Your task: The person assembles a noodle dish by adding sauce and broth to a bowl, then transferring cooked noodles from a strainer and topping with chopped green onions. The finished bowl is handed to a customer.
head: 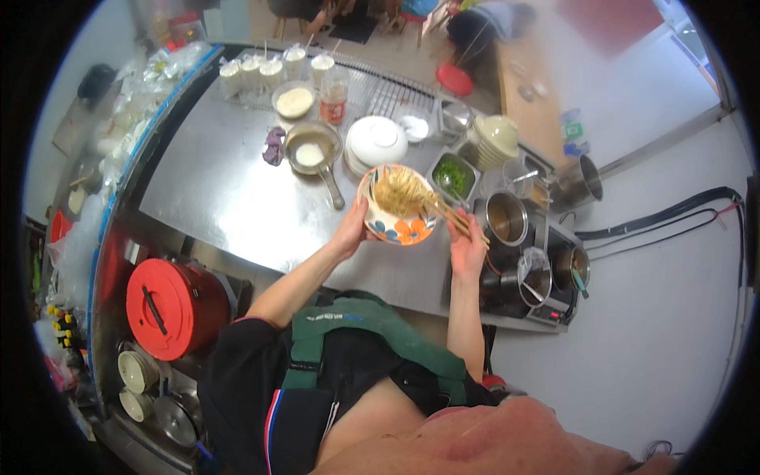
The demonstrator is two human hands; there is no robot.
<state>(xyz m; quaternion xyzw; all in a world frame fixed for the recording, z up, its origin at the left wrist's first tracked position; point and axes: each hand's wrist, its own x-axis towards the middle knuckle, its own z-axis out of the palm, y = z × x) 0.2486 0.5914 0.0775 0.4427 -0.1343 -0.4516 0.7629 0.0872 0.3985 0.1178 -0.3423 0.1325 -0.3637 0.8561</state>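
My left hand (352,227) grips the rim of a flower-painted bowl (409,233), tilted above the steel counter (237,202). Noodles (399,191) lie in the bowl. In my right hand (467,244) are wooden chopsticks (449,215), their tips among the noodles. Just beyond the bowl stands a white lidded or covered dish (376,141) on stacked plates. A steel pan (313,148) with a white round thing inside is to its left, beside a purple cloth (274,146). Right of the bowl, a steel container holds chopped greens (449,176).
Steel pots (506,218) stand on cooktops at the right, one with a ladle. Stacked bowls (496,142) are at the back right. Covered cups (271,73) and a bottle (333,105) line the far edge. A red lidded bucket (172,309) is at the lower left.
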